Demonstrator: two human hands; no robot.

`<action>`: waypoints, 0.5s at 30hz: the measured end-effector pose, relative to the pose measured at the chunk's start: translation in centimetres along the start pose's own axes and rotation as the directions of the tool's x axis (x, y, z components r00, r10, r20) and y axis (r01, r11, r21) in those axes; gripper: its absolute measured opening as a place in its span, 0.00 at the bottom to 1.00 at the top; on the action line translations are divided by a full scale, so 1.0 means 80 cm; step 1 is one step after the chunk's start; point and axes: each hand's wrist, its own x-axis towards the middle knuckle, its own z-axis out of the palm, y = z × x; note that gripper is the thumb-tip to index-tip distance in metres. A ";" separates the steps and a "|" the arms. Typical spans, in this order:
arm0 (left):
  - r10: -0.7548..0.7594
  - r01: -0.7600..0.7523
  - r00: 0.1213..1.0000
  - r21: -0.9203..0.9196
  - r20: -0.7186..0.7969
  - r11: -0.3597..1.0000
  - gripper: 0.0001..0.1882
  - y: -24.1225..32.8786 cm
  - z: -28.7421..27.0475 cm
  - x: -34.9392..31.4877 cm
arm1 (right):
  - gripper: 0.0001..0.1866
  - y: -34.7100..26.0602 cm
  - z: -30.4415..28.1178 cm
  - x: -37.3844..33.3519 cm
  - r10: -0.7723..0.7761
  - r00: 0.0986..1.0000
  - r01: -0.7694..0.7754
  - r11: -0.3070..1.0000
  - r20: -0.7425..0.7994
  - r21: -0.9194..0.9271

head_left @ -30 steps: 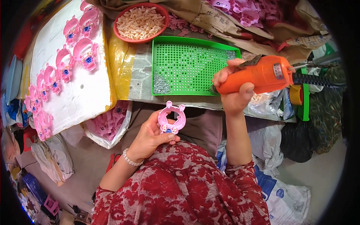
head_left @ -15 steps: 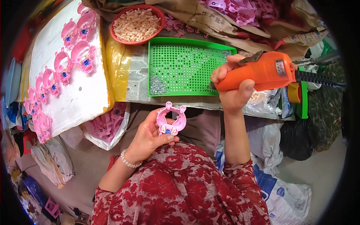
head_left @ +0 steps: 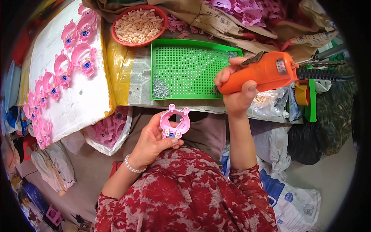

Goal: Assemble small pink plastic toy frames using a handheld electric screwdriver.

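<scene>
In my left hand (head_left: 150, 137), closed with the thumb over its lower end, is a pink plastic toy part (head_left: 183, 127). It has a round ring with two small ears on top, and small cream pieces and a blue piece at its base. My right hand (head_left: 241, 98) is wrapped round an orange electric screwdriver (head_left: 266, 72), held over the right end of a green perforated tray (head_left: 193, 96). Small silver screws (head_left: 160, 89) are heaped in the tray's near left corner. The screwdriver's tip is hidden by my fingers.
On a white foam board (head_left: 83, 108) at the left, several similar pink parts (head_left: 63, 69) lie in rows. A red bowl (head_left: 165, 29) holds cream plastic pieces. More pink pieces (head_left: 251, 15) fill a brown sack at the back. A black cable (head_left: 324, 75) trails right from the screwdriver.
My right hand has shifted slightly left with the screwdriver. My left hand still holds the pink part in nearly the same place. The whole view has shifted slightly.
</scene>
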 end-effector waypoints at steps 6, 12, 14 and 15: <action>-0.004 0.004 1.000 0.004 -0.011 1.000 0.33 -0.002 -0.003 0.000 | 0.40 0.005 -0.001 -0.002 0.010 1.000 -0.010 1.000 -0.005 -0.011; -0.015 0.015 1.000 -0.004 -0.022 1.000 0.33 -0.005 -0.005 0.001 | 0.40 0.006 0.000 -0.003 0.002 1.000 -0.002 1.000 -0.018 -0.013; -0.006 0.006 1.000 0.001 -0.017 1.000 0.33 -0.008 -0.007 0.003 | 0.40 0.004 0.000 -0.004 -0.007 1.000 0.007 1.000 -0.023 -0.013; 0.003 -0.003 1.000 0.007 -0.013 1.000 0.33 -0.008 -0.008 0.002 | 0.40 0.002 -0.001 -0.003 -0.013 1.000 0.013 1.000 -0.023 -0.010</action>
